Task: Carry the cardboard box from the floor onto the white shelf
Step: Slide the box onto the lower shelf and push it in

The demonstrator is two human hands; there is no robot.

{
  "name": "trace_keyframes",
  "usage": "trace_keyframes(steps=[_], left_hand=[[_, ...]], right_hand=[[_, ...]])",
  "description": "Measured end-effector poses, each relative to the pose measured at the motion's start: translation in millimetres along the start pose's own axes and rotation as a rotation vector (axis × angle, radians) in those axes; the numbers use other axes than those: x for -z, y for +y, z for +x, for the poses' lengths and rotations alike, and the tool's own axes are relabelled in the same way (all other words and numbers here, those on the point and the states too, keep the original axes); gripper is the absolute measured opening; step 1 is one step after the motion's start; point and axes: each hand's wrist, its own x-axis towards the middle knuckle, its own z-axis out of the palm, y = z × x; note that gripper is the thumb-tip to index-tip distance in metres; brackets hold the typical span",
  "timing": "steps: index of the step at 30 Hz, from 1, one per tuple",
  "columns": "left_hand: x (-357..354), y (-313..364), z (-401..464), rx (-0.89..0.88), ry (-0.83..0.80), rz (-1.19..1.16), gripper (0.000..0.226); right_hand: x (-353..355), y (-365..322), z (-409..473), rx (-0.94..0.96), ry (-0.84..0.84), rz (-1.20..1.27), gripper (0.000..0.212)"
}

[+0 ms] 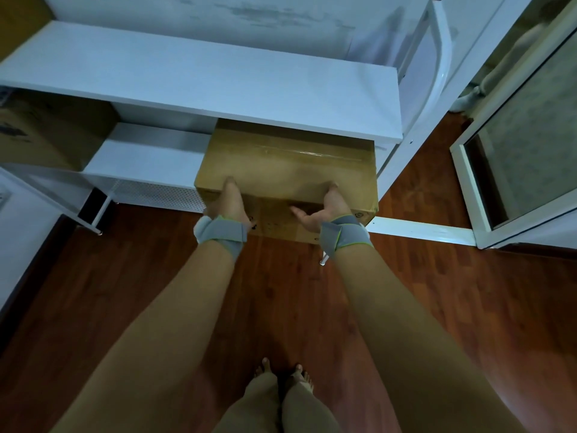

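Note:
A taped brown cardboard box [287,170] sits partly under the top board of the white shelf [199,79], its far end resting on the lower white shelf board [146,151], its near end sticking out over the floor. My left hand [229,203] presses on the box's near left edge, thumb on top. My right hand [324,207] rests against the near face at the right, thumb on top, fingers spread. Both wrists wear grey wraps.
Another cardboard box [40,132] stands on the lower shelf at the left. A white frame [437,67] rises at the shelf's right end, and a white-framed door [515,151] stands open at the right. Reddish wood floor [281,292] lies below, with my bare feet [282,375].

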Motion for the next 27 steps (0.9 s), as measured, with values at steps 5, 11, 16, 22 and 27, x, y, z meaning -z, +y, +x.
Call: trace_keyframes(steps=[5, 11, 16, 22, 27], left_hand=[[-12.6, -1.1, 1.2, 0.021, -0.098, -0.136, 0.06], [-19.8, 10.9, 11.2, 0.018, -0.176, -0.076, 0.038], [-30.0, 17.1, 12.9, -0.009, -0.168, -0.015, 0.056], [-38.4, 27.6, 18.8, -0.026, -0.185, 0.061, 0.054], [-47.0, 33.6, 22.9, -0.029, -0.198, 0.086, 0.052]], right_hand=[[-1.9, -5.4, 2.5, -0.002, 0.01, 0.018, 0.076], [-8.9, -10.2, 7.3, 0.043, -0.058, 0.064, 0.067], [-12.8, -19.8, 14.4, 0.1, -0.097, -0.015, 0.056], [-20.3, -29.7, 25.2, 0.129, -0.132, -0.047, 0.053], [-21.5, -37.3, 35.7, 0.129, -0.162, -0.087, 0.064]])
